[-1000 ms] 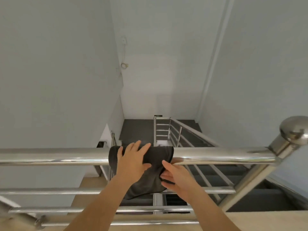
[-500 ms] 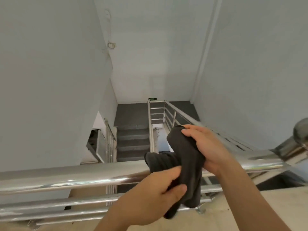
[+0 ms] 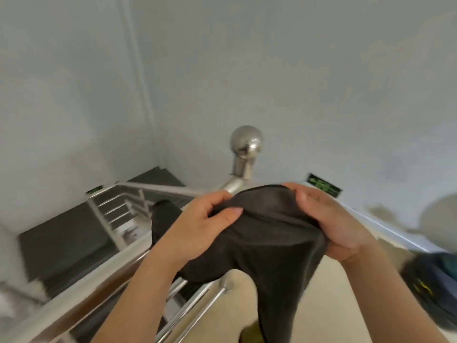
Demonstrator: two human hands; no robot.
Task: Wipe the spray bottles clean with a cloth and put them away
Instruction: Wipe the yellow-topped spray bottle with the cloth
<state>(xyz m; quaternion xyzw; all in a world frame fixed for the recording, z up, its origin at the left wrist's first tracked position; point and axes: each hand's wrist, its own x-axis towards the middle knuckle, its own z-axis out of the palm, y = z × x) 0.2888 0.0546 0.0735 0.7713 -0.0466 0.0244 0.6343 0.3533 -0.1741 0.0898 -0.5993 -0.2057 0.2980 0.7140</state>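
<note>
Sideways, cloth [image 3: 267, 233] between left hand [image 3: 197, 226] and right hand [image 3: 329, 219], tail down

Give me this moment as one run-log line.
left grip: holds cloth | right grip: holds cloth | cloth: dark, spread between both grips, end hanging | spray bottles: none in view | setting: stair railing

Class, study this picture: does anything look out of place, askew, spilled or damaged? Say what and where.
Nothing stands out. The left hand and right hand grip the cloth by the railing; no spill or damage shows. The dark thing on the floor at right is too blurred to judge.
</note>
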